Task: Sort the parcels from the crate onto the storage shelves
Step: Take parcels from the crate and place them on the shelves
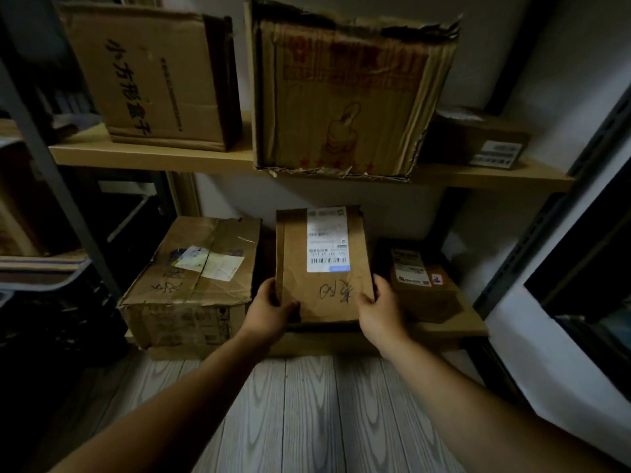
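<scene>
A flat brown cardboard parcel [321, 268] with a white shipping label and black handwriting rests on the lower shelf [454, 327], between two other boxes. My left hand [273, 308] grips its near left corner. My right hand [380, 307] grips its near right corner. Both forearms reach in from the bottom of the head view. The crate is not in view.
A crumpled box [191, 278] sits left of the parcel and a small labelled box [421, 281] to its right. The upper shelf [153, 155] carries two large cartons [157, 76] [345, 97] and a small box [478, 141]. Metal uprights [532, 240] frame the shelves. Pale wood floor [307, 404] lies below.
</scene>
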Demonstrator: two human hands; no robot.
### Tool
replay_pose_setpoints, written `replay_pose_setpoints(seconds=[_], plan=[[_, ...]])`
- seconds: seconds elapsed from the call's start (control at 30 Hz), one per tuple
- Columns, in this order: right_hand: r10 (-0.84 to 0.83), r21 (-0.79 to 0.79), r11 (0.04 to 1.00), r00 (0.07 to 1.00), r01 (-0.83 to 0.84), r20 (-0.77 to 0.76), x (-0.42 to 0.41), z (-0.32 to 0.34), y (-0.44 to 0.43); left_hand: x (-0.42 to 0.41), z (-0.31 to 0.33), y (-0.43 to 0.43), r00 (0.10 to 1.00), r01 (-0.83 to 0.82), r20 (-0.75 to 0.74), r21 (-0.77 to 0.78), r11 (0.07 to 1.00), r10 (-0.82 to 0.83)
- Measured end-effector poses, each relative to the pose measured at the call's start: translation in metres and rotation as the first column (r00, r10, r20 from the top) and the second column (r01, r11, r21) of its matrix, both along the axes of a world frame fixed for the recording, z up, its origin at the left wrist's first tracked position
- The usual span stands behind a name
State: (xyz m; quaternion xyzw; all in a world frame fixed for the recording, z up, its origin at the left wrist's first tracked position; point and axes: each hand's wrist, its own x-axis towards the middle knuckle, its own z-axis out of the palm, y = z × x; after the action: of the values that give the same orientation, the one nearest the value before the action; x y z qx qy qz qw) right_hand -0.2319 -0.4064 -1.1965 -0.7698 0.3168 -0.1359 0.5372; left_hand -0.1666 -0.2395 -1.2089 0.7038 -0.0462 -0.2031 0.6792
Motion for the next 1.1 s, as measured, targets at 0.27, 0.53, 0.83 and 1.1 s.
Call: replay_pose_setpoints(seconds=[0.27, 0.53, 0.83, 1.1], plan=[[0.096, -0.02, 0.995, 0.993, -0.098, -0.068, -0.019, -0.014, 0.004, -0.014, 0.003, 0.019, 0.995, 0.08, 0.069, -0.027, 0.996, -0.078], [0.09, -0.024, 0.996, 0.995, -0.091, -0.045, -0.015, -0.013, 0.001, -0.015, -0.002, 0.01, 0.984, 0.007, 0.179, 0.066, 0.998, -0.019], [0.111, -0.108, 0.985, 0.975, -0.134, -0.193, 0.044, -0.008, -0.007, 0.043, -0.018, -0.019, 0.941, -0.026, 0.298, 0.54, 0.841, -0.162], [0.208, -0.102, 0.967, 0.951, -0.235, -0.227, 0.042, -0.022, -0.023, 0.041, -0.006, -0.036, 0.885, -0.112, 0.393, 0.699, 0.706, -0.249]])
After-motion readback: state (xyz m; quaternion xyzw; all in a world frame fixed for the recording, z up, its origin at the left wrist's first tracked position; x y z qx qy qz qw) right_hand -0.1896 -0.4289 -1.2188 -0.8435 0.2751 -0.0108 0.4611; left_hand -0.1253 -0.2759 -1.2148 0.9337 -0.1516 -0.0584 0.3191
